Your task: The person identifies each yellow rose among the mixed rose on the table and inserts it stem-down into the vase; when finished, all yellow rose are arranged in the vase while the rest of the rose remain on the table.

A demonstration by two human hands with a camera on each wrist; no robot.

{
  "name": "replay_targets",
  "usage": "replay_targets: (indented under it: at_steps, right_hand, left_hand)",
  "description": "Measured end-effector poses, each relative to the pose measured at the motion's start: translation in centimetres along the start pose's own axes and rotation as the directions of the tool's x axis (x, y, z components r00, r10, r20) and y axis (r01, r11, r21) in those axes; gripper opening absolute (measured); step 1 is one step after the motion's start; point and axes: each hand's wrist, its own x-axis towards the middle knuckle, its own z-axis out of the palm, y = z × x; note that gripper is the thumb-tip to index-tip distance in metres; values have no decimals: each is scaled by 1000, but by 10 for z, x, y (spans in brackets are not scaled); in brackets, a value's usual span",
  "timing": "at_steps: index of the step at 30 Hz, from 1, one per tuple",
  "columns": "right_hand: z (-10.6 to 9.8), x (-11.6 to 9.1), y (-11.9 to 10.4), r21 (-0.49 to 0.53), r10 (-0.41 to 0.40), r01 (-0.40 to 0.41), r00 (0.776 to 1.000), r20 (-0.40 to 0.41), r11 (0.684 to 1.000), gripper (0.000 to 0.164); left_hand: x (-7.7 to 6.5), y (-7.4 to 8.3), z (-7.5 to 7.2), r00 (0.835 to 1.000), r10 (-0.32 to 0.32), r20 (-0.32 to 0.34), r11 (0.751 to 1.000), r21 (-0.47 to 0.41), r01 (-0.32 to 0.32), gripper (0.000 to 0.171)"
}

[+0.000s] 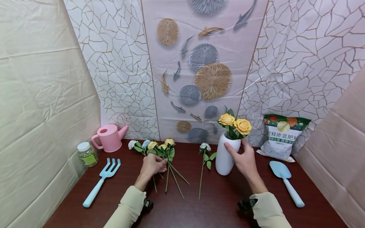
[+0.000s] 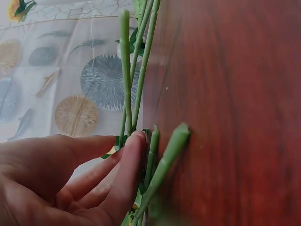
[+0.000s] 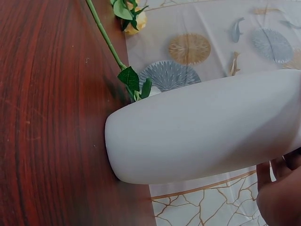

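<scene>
On the table, a loose bunch of artificial roses (image 1: 152, 145), yellow, white and pale blue, lies with stems toward me. My left hand (image 1: 152, 164) reaches over it, thumb and fingertips pinching at the green stems (image 2: 139, 89) in the left wrist view. The flower heads there are mostly hidden. My right hand (image 1: 246, 158) grips the white vase (image 1: 223, 160) near its top, thumb in front and fingers behind. The vase tilts slightly, with two yellow roses (image 1: 243, 126) in its mouth. A single white rose (image 1: 205, 147) lies just left of the vase.
At the left are a pink watering can (image 1: 110, 139), a lidded jar (image 1: 87, 155) and a light blue hand fork (image 1: 102, 177). At the right, a fertilizer bag (image 1: 280, 139) stands behind a light blue trowel (image 1: 286, 182). Patterned cloth (image 1: 125, 79) hangs along the back.
</scene>
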Motion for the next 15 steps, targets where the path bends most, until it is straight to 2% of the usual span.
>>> replay_targets:
  at_steps: [8,15]
  right_hand:
    - [2,0,3,5,26,-26,999,28,1000,68]
    - [1,2,6,14,30,-30,999,14,999,69]
  left_hand:
    - [3,-1,1,999,-42,28,998,-54,43,26]
    - [4,-1,2,999,-26,36,992,-126,30,22]
